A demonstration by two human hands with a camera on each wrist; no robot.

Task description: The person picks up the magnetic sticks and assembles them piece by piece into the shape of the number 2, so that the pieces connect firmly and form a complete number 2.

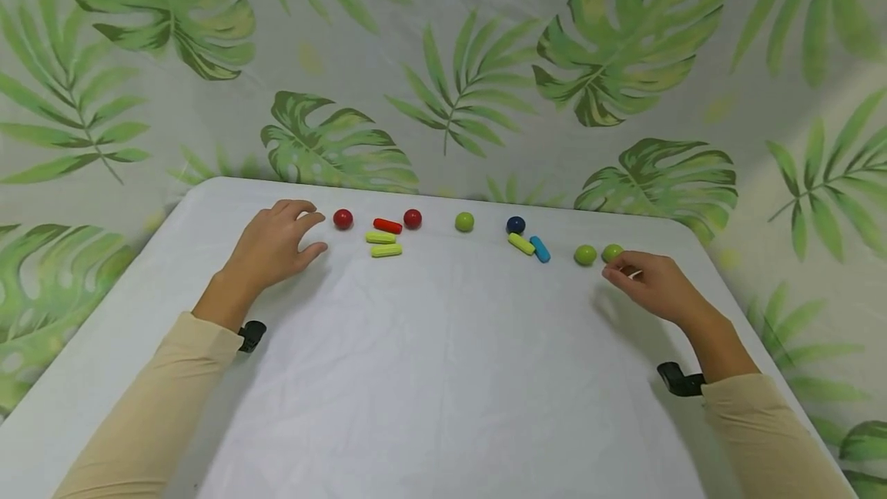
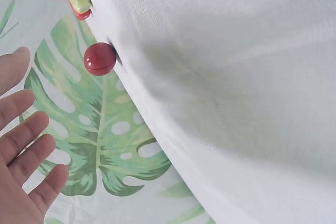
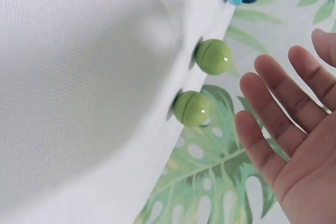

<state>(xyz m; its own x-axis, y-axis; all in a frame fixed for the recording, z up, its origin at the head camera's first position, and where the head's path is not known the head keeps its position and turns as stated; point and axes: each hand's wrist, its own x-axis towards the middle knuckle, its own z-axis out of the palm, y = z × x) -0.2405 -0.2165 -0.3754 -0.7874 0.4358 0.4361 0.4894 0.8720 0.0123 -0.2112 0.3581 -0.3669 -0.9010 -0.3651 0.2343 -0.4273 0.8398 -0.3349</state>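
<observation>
Above the left part of the white table, my left hand [image 1: 276, 243] hovers with relaxed fingers apart and holds nothing. Nearest to it is a glossy red ball [image 1: 343, 219], seen also in the left wrist view. Beyond that lie a red stick [image 1: 387, 226], two yellow-green sticks [image 1: 380, 238] and a second red ball [image 1: 412, 219]. At the right, my right hand [image 1: 650, 283] hangs beside two green balls [image 1: 585, 255], partly covering the farther one in the head view. The right wrist view shows its palm bare, fingers loosely extended, apart from the balls.
Another green ball [image 1: 464, 222] lies near the middle of the far edge. To its right, a dark blue ball [image 1: 516, 225], a yellow-green stick [image 1: 521, 243] and a blue stick [image 1: 540, 249] sit close together. Leaf-patterned cloth [image 1: 471, 98] hangs behind the white table [image 1: 443, 376].
</observation>
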